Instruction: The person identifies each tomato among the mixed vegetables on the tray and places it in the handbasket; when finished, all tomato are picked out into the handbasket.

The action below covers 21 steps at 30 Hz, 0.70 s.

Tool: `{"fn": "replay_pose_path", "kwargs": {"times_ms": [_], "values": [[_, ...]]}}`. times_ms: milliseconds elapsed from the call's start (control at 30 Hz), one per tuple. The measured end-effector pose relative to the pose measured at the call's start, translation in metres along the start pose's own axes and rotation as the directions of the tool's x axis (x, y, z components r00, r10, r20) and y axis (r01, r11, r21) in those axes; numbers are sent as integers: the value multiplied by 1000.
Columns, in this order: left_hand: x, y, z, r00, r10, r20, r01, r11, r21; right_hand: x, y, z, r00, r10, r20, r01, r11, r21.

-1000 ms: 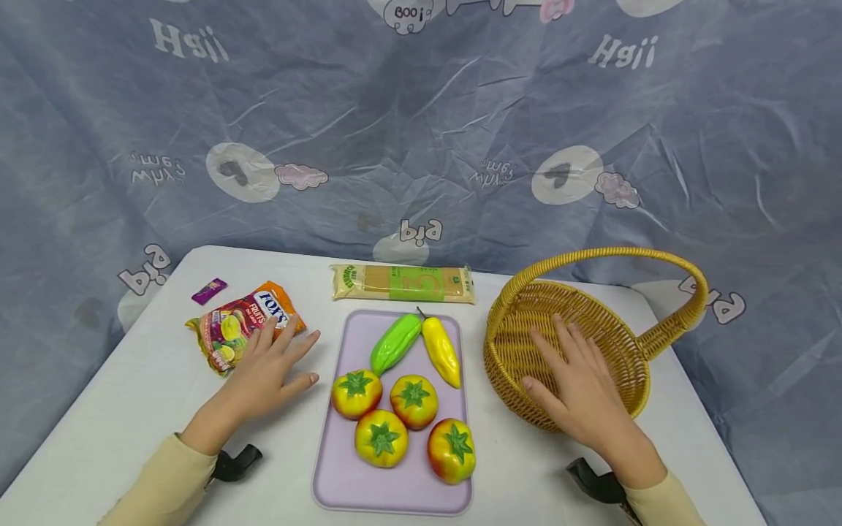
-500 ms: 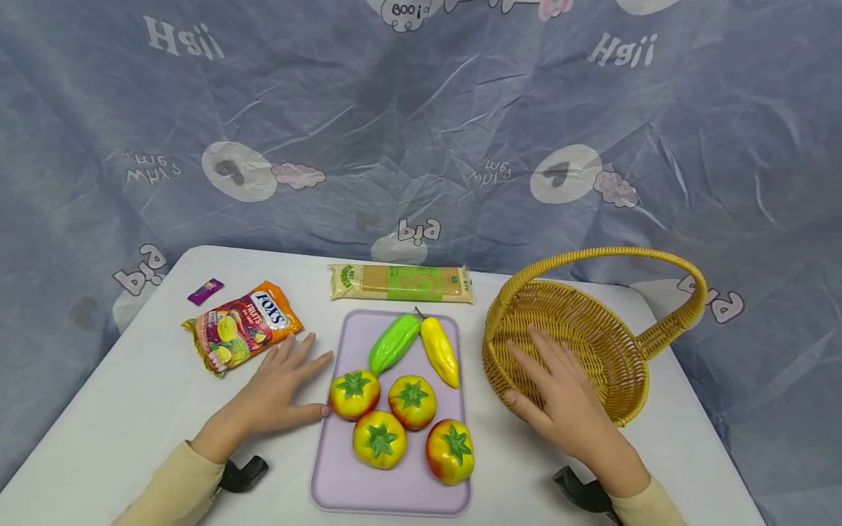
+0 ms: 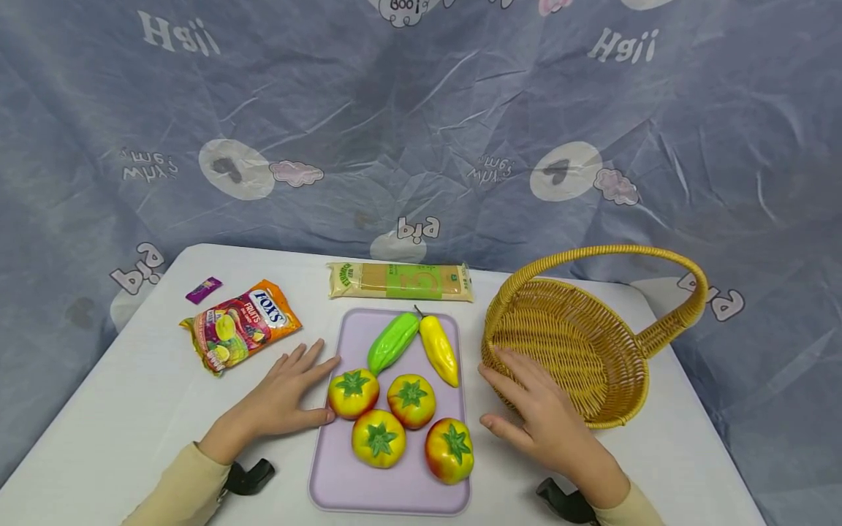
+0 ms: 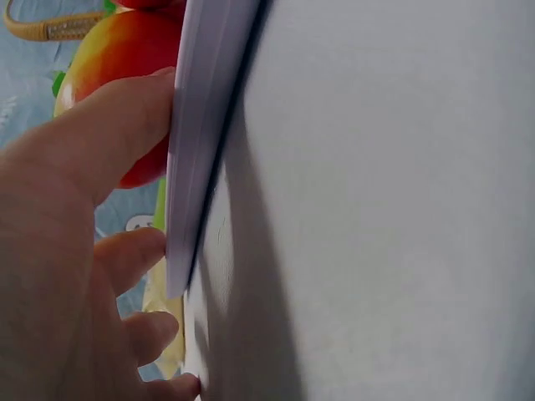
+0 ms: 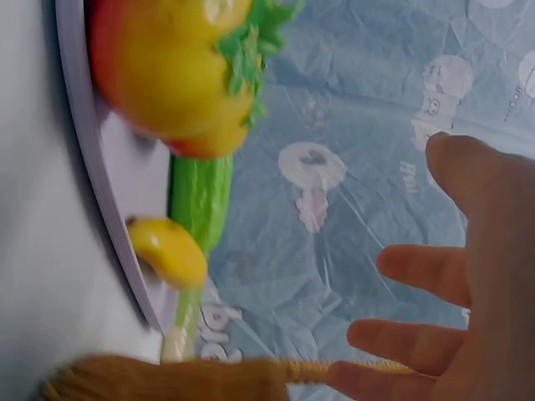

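A lilac tray (image 3: 395, 489) lies on the table, bearing several yellow-red toy persimmons (image 3: 379, 439), a green vegetable (image 3: 393, 343) and a yellow pepper (image 3: 439, 351). My left hand (image 3: 276, 398) is at the tray's left edge, fingers spread; in the left wrist view its thumb and index fingertip touch or nearly touch the tray's rim (image 4: 196, 150). Nothing is in its grasp. On the other side, my right hand (image 3: 542, 420) hovers with loosely straight fingers between the tray and a wicker basket (image 3: 559, 351), covering part of the basket's near-left rim. It holds nothing.
Behind the tray lies a long pack of noodles (image 3: 401, 282). A FOX'S candy bag (image 3: 243, 325) and a small purple wrapped sweet (image 3: 204, 290) are at the left. The basket's tall handle (image 3: 605, 252) arches up at the right. A grey printed cloth (image 3: 421, 146) hangs behind the table.
My left hand has moved right, from the candy bag to the tray's left edge. My right hand has shifted left and nearer, from over the basket toward the tray.
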<state>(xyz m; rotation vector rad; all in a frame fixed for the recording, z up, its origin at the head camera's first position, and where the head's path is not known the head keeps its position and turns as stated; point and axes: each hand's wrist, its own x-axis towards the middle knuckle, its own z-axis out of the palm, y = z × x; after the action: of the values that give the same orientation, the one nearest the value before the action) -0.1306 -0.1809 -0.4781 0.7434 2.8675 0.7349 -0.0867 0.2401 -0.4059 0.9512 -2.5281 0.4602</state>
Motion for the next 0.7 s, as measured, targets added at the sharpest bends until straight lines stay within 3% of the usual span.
{"fn": "replay_pose_path", "kwargs": {"times_ms": [400,700], "values": [[0,-4,10,999,24,-47,-24,1000,-1,-6,-17,32,990,-130,61,118,978,173],[2,-6,18,995,43,-95,-45,999,-21,-13,-19,47,972,-137,193,64,937,344]]}}
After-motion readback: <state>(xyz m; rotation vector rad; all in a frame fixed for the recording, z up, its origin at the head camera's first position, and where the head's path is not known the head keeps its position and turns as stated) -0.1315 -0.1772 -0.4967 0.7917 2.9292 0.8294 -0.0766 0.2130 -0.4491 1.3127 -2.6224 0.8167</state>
